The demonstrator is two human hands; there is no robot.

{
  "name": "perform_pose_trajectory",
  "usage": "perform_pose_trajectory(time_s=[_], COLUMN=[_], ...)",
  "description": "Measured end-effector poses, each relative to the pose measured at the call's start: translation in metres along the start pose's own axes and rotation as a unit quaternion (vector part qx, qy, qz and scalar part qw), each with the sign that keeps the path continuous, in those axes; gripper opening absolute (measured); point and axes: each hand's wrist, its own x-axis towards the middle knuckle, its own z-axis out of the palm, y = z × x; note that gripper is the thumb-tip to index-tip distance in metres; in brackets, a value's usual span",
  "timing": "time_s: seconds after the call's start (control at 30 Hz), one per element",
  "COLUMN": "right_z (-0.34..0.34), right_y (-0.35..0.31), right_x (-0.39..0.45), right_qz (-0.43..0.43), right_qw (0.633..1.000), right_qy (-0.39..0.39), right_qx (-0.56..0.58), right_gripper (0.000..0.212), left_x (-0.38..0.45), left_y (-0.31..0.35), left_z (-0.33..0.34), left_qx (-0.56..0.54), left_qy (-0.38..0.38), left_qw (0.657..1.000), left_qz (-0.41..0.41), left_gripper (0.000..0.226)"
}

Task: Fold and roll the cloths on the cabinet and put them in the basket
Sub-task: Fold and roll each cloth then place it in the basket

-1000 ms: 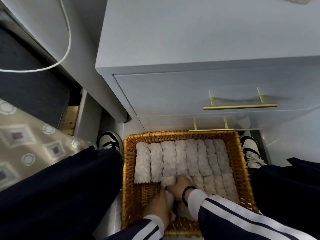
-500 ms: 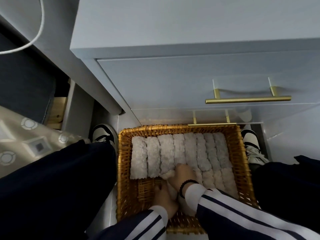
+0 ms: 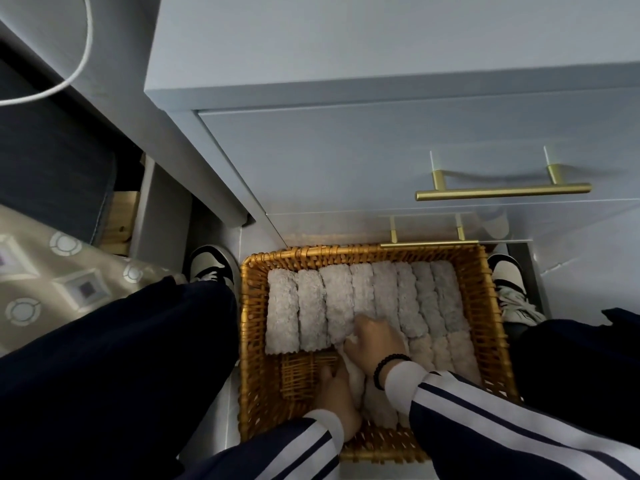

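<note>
A brown wicker basket [image 3: 251,341] stands on the floor between my feet. Several rolled grey-white fluffy cloths [image 3: 311,306] lie side by side across its far half, with more along its right side. A pale rolled cloth [image 3: 355,377] lies in the near middle of the basket between my hands. My right hand [image 3: 374,342] rests on its far end with fingers curled over it, against the row of rolls. My left hand [image 3: 337,396] holds its near left side. The cabinet top [image 3: 346,39] above shows no cloth in view.
The grey cabinet's drawers with brass handles [image 3: 502,192] rise just behind the basket. My shoes [image 3: 209,265] flank the basket and my dark-trousered knees close in on both sides. A white cable [image 3: 69,77] and a patterned cushion [image 3: 52,271] are at left.
My right hand has shifted slightly farther onto the cloth toward the row of rolls. My left hand stays beside it. The camera view has shifted a little.
</note>
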Motion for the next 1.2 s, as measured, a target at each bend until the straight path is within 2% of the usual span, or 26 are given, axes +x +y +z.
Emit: perform_pose_trajectory(time_s=[0.1, 0.23, 0.37, 0.47, 0.6, 0.7, 0.8, 0.93, 1.03, 1.2], right_z=[0.003, 0.005, 0.003, -0.004, -0.01, -0.011, -0.007, -0.002, -0.003, -0.006], right_y=[0.002, 0.002, -0.004, -0.007, -0.002, 0.0, -0.001, -0.003, -0.003, -0.002], right_x=[-0.003, 0.0, 0.009, 0.014, 0.019, 0.02, 0.019, 0.019, 0.021, 0.022], right_qz=[-0.008, -0.04, -0.038, -0.032, -0.043, -0.037, -0.026, -0.019, -0.005, -0.016], right_qw=[0.999, 0.999, 0.999, 0.997, 0.992, 0.991, 0.993, 0.994, 0.995, 0.997], right_qy=[0.027, 0.034, -0.008, -0.063, -0.119, -0.125, -0.102, -0.081, -0.07, -0.066], right_qx=[0.015, 0.009, -0.012, -0.008, 0.012, 0.036, 0.06, 0.064, 0.065, 0.047], right_gripper=[0.016, 0.016, 0.016, 0.016, 0.019, 0.016, 0.01, 0.014, 0.013, 0.013], left_x=[0.007, 0.009, 0.009, 0.014, 0.014, 0.018, 0.021, 0.018, 0.016, 0.017], left_y=[0.001, 0.006, 0.009, -0.002, -0.016, -0.024, -0.025, -0.021, -0.014, -0.007], left_z=[0.0, 0.008, 0.011, 0.01, 0.001, -0.006, -0.011, -0.01, -0.001, 0.002], left_qx=[0.029, -0.001, -0.028, -0.023, -0.028, -0.082, -0.079, -0.021, 0.033, 0.061], left_qy=[-0.018, -0.015, -0.026, 0.037, 0.021, 0.056, 0.058, 0.026, 0.004, -0.032], left_qw=[0.999, 1.0, 0.995, 0.993, 0.998, 0.993, 0.992, 0.999, 0.999, 0.997], left_qz=[-0.013, -0.024, -0.096, -0.113, -0.053, -0.063, -0.076, -0.043, -0.012, -0.03], left_gripper=[0.073, 0.073, 0.084, 0.069, 0.046, 0.04, 0.032, 0.028, 0.014, 0.03])
